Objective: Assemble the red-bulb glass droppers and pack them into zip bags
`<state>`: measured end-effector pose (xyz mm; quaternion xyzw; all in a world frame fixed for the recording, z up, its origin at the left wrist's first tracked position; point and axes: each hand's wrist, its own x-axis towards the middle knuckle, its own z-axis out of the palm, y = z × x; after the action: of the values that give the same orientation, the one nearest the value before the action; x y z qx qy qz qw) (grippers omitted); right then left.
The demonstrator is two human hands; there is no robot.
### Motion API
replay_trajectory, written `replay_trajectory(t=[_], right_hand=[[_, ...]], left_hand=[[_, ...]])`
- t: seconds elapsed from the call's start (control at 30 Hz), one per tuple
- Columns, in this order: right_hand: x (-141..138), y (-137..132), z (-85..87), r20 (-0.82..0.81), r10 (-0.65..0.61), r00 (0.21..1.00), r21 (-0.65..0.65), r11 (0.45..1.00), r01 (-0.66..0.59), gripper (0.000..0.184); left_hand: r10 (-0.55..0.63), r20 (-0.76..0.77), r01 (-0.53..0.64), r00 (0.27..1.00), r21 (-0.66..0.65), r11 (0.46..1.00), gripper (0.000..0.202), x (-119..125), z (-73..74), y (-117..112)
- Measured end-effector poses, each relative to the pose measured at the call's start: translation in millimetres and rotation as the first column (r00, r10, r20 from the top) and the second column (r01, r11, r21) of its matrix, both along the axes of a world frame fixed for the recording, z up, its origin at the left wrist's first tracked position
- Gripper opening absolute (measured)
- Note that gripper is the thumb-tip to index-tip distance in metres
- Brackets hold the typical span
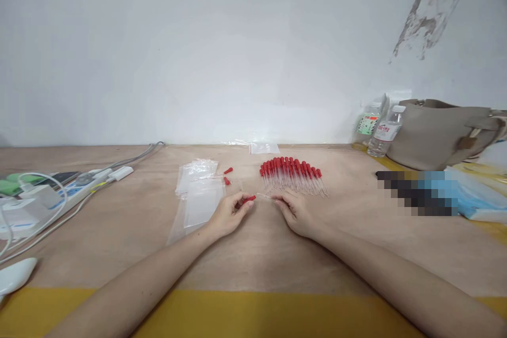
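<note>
Between the finger and thumb of my left hand (232,214) is a red rubber dropper bulb (249,199). My right hand (296,214) pinches a thin clear dropper tube (265,197), whose far end reaches the bulb; I cannot tell whether the two are joined. Beyond my right hand lies a fanned row of droppers (291,171), red bulbs toward the wall and clear tips toward me. Two loose red bulbs (227,170) rest past my left hand. Close to its left side, clear plastic bags (202,203) are spread in an overlapping pile.
At the left sit a power strip (75,185) with plugs and cables, and a white object (18,274). Another small bag (264,148) lies by the wall. On the right are plastic bottles (386,132), a grey-beige handbag (435,132) and a blue pack (479,198).
</note>
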<state>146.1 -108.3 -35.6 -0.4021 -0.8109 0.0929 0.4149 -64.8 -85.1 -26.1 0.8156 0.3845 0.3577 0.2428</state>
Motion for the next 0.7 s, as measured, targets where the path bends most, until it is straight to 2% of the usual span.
replay_trajectory(t=[0.3,0.43,0.57,0.7], right_hand=[[-6,-6,-4.8,0.029,0.008,1.000,-0.003,1.000,-0.008,0.016],[-5,-5,-6.8,0.045,0.018,0.999,-0.050,0.999,-0.016,0.018],[2,-2,-6.1,0.108,0.053,0.993,-0.055,0.997,-0.047,0.020],[8,-1,-1.7,0.223,0.039,0.974,0.047,0.998,-0.051,0.021]], left_hand=[[0.024,0.064,-0.027,0.998,0.049,0.998,0.023,1,-2.4,0],[-0.022,0.104,0.015,0.994,0.070,0.997,0.020,1,-1.7,-2],[-0.130,0.032,0.127,0.991,0.079,0.989,0.018,-2,2.8,-7],[-0.145,-0.094,0.151,0.985,0.059,0.987,0.018,-3,4.3,-10]])
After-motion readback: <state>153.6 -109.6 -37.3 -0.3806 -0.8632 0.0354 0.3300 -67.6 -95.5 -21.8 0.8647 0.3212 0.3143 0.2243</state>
